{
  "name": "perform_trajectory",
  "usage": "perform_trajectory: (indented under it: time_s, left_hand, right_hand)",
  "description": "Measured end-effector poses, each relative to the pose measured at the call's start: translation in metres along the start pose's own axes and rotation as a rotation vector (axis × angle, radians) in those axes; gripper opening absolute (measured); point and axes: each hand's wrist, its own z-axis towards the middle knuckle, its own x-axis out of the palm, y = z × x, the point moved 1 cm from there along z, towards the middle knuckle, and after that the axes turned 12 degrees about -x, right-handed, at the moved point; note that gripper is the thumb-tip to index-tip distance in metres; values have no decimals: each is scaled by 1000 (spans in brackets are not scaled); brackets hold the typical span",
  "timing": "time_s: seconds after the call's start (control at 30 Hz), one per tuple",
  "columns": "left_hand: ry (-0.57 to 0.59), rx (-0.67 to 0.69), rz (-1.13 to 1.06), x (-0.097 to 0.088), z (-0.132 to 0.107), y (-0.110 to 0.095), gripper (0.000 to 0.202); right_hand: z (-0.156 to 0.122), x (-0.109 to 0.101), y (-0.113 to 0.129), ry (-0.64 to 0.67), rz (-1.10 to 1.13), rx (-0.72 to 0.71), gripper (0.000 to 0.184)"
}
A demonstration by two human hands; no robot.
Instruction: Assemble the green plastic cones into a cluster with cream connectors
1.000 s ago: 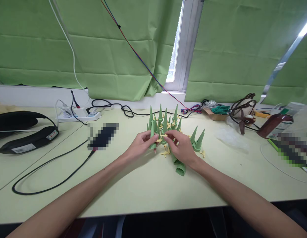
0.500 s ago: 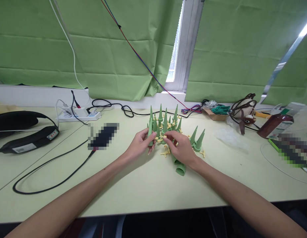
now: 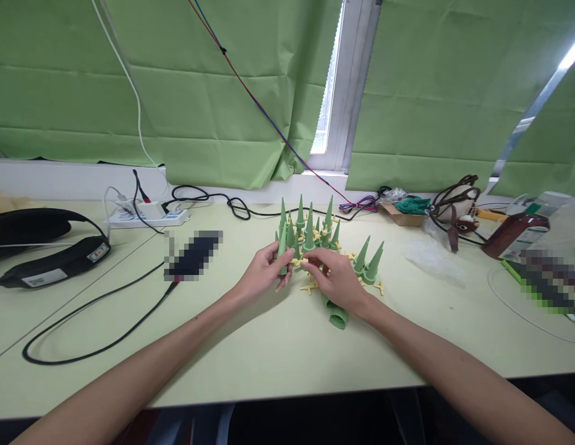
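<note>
My left hand is closed round a green plastic cone spike, held upright with its tip upward. Between the thumb and fingers of my right hand is a small yellow T-shaped plastic piece, pinched close to the side of that spike. Whether the two touch I cannot tell. Just behind my hands stand several more green spikes, with yellow pieces scattered among them. Two spikes stand to the right of my right hand. Below it lies a green hollow threaded part, partly hidden by the hand.
On the left are a phone-like device with a black cable, a power strip and a black neckband-shaped device. To the right lie clear plastic wrap, a dark red bottle and a small cardboard box.
My right hand has shifted slightly down and left, bringing the yellow piece beside the spike. My left hand stays almost in place.
</note>
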Motion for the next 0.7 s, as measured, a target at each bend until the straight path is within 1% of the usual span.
perform_trajectory:
  time_s: [0.3, 0.7]
  left_hand:
    - [45, 8, 20, 6, -3, 3, 32]
    - [37, 16, 39, 9, -6, 1, 34]
  right_hand:
    - [2, 1, 5, 31, 36, -8, 12]
    - [-1, 2, 6, 23, 74, -28, 10]
